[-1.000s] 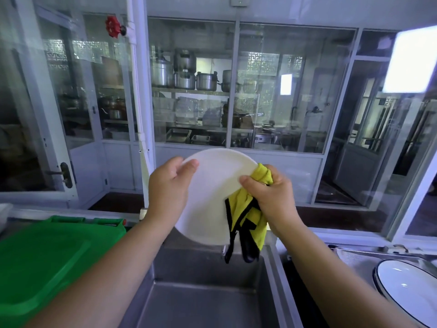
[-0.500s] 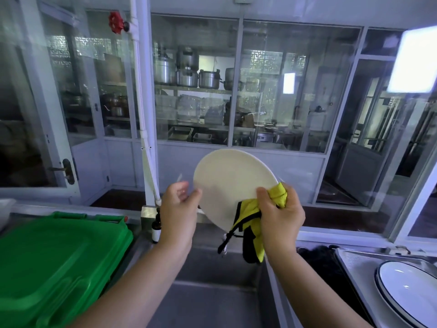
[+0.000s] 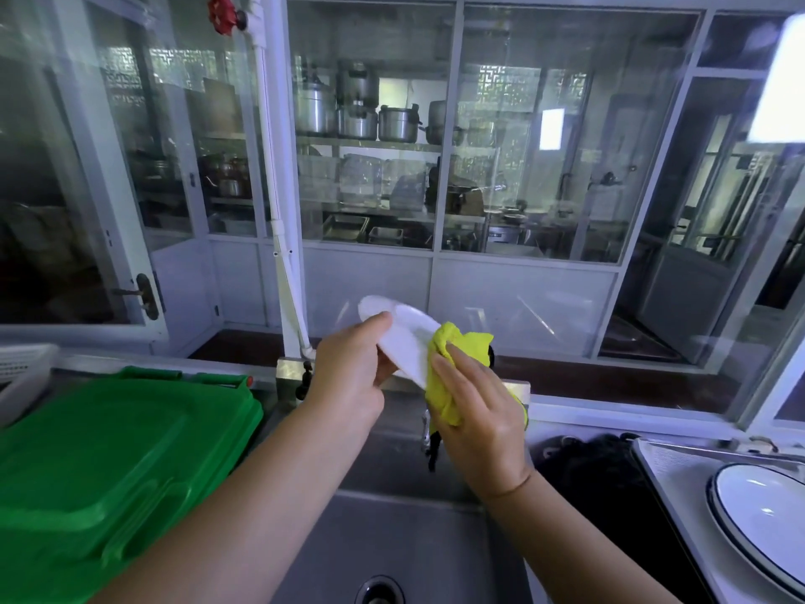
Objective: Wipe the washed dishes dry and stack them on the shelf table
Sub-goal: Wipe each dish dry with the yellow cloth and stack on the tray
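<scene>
one plate [image 3: 407, 342] against yellow cloth [image 3: 466, 344]

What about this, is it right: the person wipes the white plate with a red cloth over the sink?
Not quite: the head view shows the cloth is yellow, not red. The person wipes the white plate with it over the sink.

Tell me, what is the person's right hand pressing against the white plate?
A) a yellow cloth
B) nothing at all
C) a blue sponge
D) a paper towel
A: the right hand grips a yellow cloth against the white plate, which the left hand holds above the sink.
</scene>
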Available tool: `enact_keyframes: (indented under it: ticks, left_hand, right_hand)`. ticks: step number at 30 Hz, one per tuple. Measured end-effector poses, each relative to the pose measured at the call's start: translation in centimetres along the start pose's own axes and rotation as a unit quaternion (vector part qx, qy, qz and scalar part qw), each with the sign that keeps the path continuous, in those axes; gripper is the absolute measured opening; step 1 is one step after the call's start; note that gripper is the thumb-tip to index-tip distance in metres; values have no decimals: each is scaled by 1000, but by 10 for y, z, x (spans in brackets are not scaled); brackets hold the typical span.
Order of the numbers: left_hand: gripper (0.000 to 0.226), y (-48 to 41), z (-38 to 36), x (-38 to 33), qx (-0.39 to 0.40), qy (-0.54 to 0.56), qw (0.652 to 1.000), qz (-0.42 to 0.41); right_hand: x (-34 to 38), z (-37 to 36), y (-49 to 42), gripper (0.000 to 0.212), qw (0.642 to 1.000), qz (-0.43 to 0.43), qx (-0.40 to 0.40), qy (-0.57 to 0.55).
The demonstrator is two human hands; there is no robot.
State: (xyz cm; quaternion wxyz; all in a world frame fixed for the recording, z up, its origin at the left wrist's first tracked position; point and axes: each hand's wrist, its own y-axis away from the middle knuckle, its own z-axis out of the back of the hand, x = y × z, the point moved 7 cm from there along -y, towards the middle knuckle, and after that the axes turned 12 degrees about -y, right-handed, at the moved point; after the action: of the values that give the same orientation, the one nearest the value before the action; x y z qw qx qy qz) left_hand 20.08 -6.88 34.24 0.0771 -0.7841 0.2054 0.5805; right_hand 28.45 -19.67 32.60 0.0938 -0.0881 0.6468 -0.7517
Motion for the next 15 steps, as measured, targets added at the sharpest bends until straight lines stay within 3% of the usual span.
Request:
enact_keyframes:
  ticks: [3,7,11,15]
  left_hand:
    - [10,-5,8,0,-14,-7,1000,-20]
    - [11,-6,15,2,-5,-27,998,-56]
    - [10,0,14,1,16,-48,994,-98]
    - [11,4,10,-3,8,-38,992,-124]
  right_hand:
    - [0,-13,13,63,991,-45,91,-81]
    - [-9,-21,26,83,948,-178,170,-200]
    - [-29,-16,14,70,939,-258,129,-190]
    - [-34,-21,-16,57,965,-209,108,-120]
